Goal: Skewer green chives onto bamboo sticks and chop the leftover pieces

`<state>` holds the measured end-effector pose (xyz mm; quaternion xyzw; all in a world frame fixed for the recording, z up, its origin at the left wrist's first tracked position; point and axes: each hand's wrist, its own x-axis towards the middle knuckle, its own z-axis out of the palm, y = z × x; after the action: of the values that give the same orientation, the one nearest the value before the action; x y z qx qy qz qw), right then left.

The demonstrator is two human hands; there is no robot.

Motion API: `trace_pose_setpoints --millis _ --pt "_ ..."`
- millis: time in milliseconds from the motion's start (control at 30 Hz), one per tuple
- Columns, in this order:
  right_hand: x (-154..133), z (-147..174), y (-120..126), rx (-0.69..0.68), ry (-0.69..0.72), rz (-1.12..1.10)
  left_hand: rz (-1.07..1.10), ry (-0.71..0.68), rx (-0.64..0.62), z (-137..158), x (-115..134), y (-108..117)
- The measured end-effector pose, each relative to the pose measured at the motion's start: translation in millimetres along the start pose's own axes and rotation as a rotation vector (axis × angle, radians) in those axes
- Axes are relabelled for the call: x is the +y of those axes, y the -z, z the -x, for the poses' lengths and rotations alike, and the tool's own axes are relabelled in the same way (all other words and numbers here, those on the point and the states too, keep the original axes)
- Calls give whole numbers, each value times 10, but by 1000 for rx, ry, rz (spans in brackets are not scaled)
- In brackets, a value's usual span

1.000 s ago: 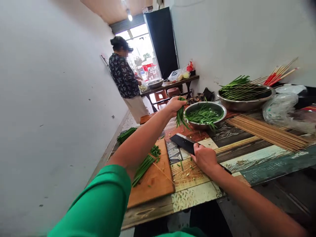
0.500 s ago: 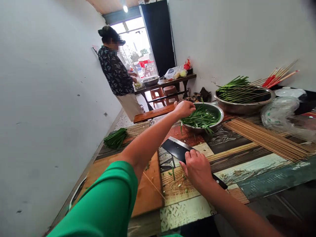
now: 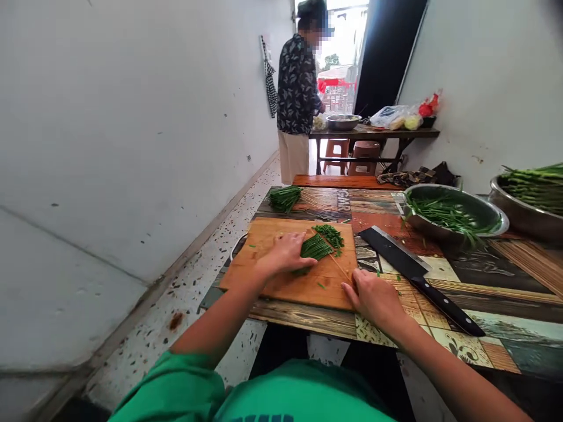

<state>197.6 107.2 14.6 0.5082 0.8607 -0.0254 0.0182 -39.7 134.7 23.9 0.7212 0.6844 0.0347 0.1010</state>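
Note:
On the wooden cutting board (image 3: 281, 287) lies a flat row of green chives (image 3: 317, 247) threaded on a thin skewer (image 3: 341, 268). My left hand (image 3: 285, 253) is closed over the left part of the chives, thumb toward me, hiding that part. At the board's right edge my right hand (image 3: 376, 298) has its fingers closed at the skewer's bare end. Chopped chive bits (image 3: 329, 235) are heaped just beyond the row. A cleaver (image 3: 398, 255) with a black handle lies on the table, right of my right hand.
Another chive bundle (image 3: 285, 198) with skewers lies behind the board. To the right are a metal bowl of cut greens (image 3: 453, 214), a second metal bowl (image 3: 528, 205) and loose skewers (image 3: 528, 258). A person (image 3: 297, 88) stands at a far table (image 3: 409, 132).
The cleaver has left my right hand and lies on the table; that hand has moved to the skewer. My left hand has come from the bowl of greens to the chives. The view has swung left.

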Motion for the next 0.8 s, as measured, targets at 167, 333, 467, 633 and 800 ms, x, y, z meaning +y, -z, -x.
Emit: trace_pose_setpoints --millis 167,333,467,633,800 --pt "-211 -132 90 -92 -2 183 55 -8 89 166 13 -136" --pt "-235 -189 239 -19 11 293 166 41 163 68 -7 -150" --pt "-197 -171 402 130 82 342 266 134 199 -30 -5 -217" --pt "-228 -161 557 312 122 353 362 184 263 -49 22 -250" --pt "-194 -194 539 633 222 293 567 164 399 -34 -9 -171"
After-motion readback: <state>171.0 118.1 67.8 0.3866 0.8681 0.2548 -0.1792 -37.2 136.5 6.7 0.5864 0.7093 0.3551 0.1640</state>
